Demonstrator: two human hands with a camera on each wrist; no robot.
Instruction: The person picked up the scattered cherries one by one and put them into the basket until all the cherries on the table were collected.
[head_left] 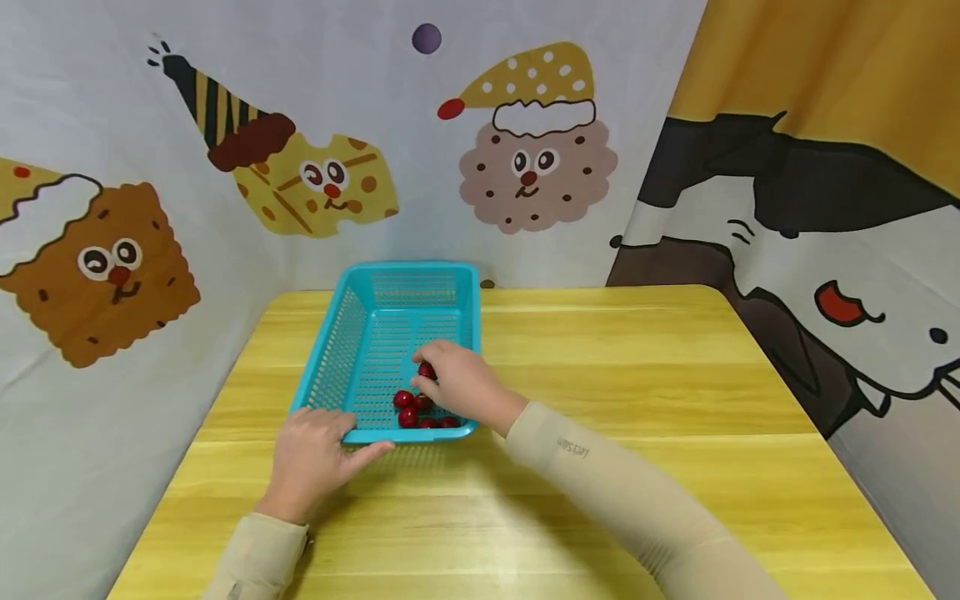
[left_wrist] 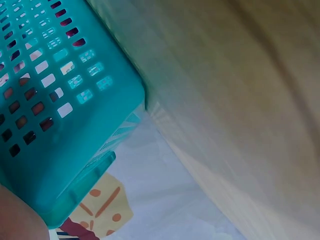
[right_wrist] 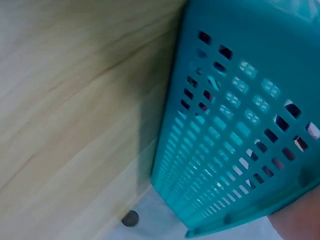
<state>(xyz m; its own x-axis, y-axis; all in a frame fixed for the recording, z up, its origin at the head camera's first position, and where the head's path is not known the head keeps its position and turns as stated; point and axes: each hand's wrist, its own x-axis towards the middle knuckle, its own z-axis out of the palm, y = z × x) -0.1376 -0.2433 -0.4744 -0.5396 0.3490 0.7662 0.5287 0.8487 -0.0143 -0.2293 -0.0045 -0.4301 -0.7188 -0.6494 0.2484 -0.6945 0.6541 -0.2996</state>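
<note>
A blue perforated plastic basket sits on the table, with several dark red, glossy cherries grouped at its near right end. My left hand grips the near left corner of the rim, fingers over the edge and thumb along the front. Reaching over the right side, my right hand pinches one cherry between thumb and fingers inside the basket, just beyond the group. In the left wrist view the basket wall fills the upper left; in the right wrist view its side wall hides the fingers.
The yellow wood-grain table extends to the right of the basket and in front of it. A cloth printed with cartoon figures hangs behind the table's far edge, and the basket's far end stands close to it.
</note>
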